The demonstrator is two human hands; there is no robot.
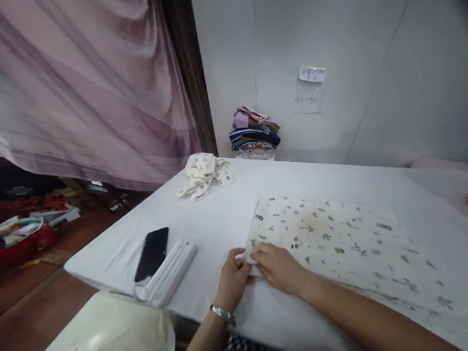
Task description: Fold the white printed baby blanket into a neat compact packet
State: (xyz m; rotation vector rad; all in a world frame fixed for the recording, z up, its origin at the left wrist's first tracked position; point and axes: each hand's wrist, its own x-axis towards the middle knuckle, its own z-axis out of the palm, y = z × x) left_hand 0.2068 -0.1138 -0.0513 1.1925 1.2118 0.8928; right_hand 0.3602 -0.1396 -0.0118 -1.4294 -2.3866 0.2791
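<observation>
A cream cloth (322, 239) printed with small grey and olive leaf and palm shapes lies folded flat on the white-covered table (217, 219). At its near left corner my left hand (233, 277), with a silvery bracelet at the wrist, is closed with thumb and fingers on the edge. Right beside it my right hand (280, 268) pinches the same corner from above, fingers bent. My right forearm passes over the cloth's near edge and hides part of it. The fingertips of both hands almost meet.
Left of the hands lie a black phone (152, 253) and a white packet (171, 273). A crumpled printed cloth (205, 172) sits at the far left edge, with a stack of folded fabrics (255, 134) behind the table. A pale plastic bag (112, 333) is at near left.
</observation>
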